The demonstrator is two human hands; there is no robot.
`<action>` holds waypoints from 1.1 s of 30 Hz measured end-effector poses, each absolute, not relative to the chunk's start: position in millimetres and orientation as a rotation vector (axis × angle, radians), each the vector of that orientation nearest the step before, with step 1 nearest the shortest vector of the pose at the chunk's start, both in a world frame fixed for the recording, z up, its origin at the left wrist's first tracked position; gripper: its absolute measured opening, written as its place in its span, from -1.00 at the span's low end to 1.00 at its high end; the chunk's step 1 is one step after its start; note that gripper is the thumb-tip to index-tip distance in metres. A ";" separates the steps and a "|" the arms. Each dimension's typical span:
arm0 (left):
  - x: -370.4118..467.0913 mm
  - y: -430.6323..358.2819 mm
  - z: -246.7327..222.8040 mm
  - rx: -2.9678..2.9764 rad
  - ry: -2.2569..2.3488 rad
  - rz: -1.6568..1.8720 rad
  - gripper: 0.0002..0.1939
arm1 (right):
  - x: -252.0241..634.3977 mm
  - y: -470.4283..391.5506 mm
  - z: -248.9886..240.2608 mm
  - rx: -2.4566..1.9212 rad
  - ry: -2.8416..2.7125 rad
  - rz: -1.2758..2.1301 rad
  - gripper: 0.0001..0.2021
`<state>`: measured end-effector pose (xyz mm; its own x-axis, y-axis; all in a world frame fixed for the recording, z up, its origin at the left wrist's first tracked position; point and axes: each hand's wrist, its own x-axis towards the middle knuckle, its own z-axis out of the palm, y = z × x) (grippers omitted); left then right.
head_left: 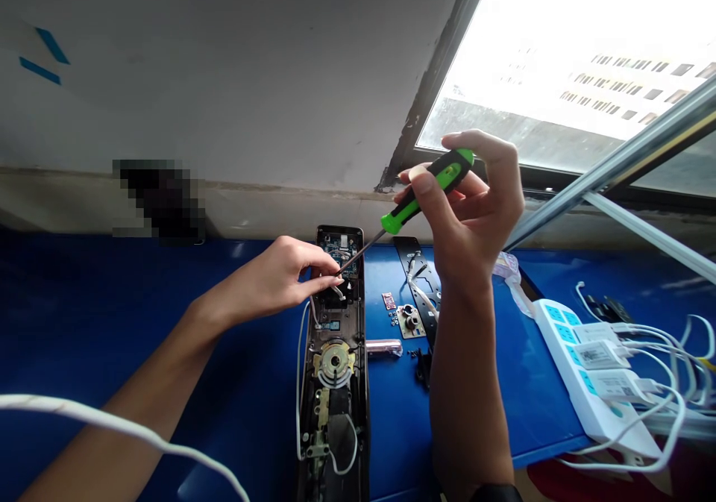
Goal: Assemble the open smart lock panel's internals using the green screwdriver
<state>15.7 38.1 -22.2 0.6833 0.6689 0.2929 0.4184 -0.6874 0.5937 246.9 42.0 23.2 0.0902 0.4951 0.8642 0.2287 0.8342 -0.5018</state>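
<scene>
The head view shows the left hand and the right hand above a long open device, which lies on a blue table. The right hand is raised and grips the handle of a green and black screwdriver between the thumb and the fingers. The index finger is bent over the end of the handle. The screwdriver is tilted, and its shaft goes down to the fingers of the left hand. These fingers are closed in a pinch at the tip of the shaft, over the upper part of the device; I cannot tell if they hold also some small piece.

Inside the device, a circuit board is at the far end, a white plug is just below the left fingers, and a round part is nearer the person. A thin white wire runs along the left side.

To the right of the device lie a pink cylinder, a small red board, a metal part and a black plate with wires. Farther right, a white power strip carries several chargers. A thick white cable crosses in front of the left forearm. Behind the table are a wall and a bright window.
</scene>
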 end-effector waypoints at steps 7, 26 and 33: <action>14.3 38.3 -22.0 2.403 0.838 0.657 -0.84 | 246.5 42.8 23.7 -0.573 -1.554 0.174 -0.67; 12.4 42.3 -23.2 2.355 0.879 0.707 -0.84 | 249.1 46.1 19.8 -0.597 -1.565 0.242 -0.65; 14.7 39.4 -22.2 2.373 0.867 0.693 -0.83 | 252.3 41.8 20.4 -0.705 -1.653 0.335 -0.51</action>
<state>14.7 39.4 -22.2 0.6650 0.6914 0.2824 0.4275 -0.6624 0.6152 252.3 41.8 20.4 -0.0676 0.6146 0.7860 0.2604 0.7713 -0.5807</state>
